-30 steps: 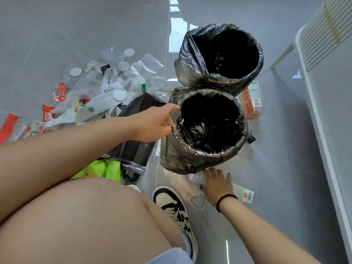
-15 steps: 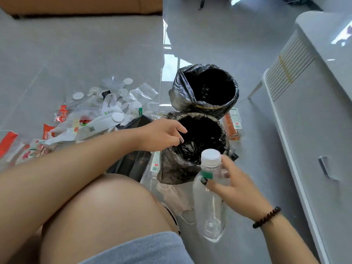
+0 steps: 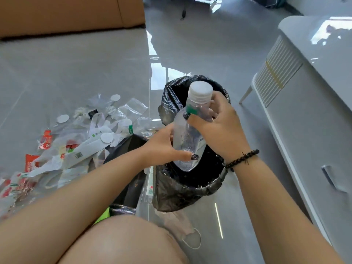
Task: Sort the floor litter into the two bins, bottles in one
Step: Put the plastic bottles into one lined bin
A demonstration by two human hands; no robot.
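A clear plastic bottle (image 3: 185, 138) with a white cap hangs upright over the near bin (image 3: 182, 189), a round bin lined with a black bag. My right hand (image 3: 217, 126) grips the bottle at its neck and shoulder. My left hand (image 3: 163, 147) holds its lower body, thumb across the front. The bottle's base sits just above the bin's opening. The far bin (image 3: 169, 100), also black-lined, stands directly behind and is partly hidden by the bottle and my right hand.
A heap of litter (image 3: 76, 145) lies on the grey floor at the left: clear bags, white lids, red wrappers. A face mask (image 3: 188, 237) lies by my knee. A white cabinet (image 3: 314, 115) runs along the right. A tan sofa base (image 3: 70, 14) is at the back left.
My right hand picked the bottle up from the floor beside the near bin and raised it over that bin. My left hand left the bin's rim and took hold of the bottle's body.
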